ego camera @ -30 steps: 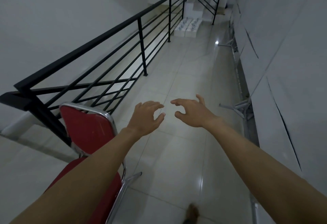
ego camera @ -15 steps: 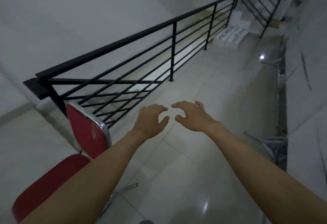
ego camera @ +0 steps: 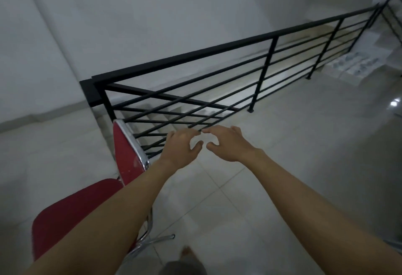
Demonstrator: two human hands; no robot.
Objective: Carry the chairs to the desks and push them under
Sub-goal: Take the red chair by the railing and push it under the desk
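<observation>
Chair (ego camera: 128, 157) is standing on the floor (ego camera: 282, 166) just beside the corner end of the railing (ego camera: 195, 57), on our side of it: red seat and back, chrome frame. We are seeing the back nearly edge-on, its top edge running toward the railing. We are holding both hands out in front of the railing's lower bars. Left hand (ego camera: 181, 147) and right hand (ego camera: 226, 144) are hovering with fingers spread and half curled, thumbs almost meeting, gripping nothing. Chair is lying left of and below both hands. Left forearm is crossing over the back's chrome edge; we are not able to tell if it is touching. Left hand is nearer, so we are judging it takes the back's top edge first, with right hand crossing over to the seat or frame. No desk is showing near the railing, so we are reading the carry as not yet begun.
</observation>
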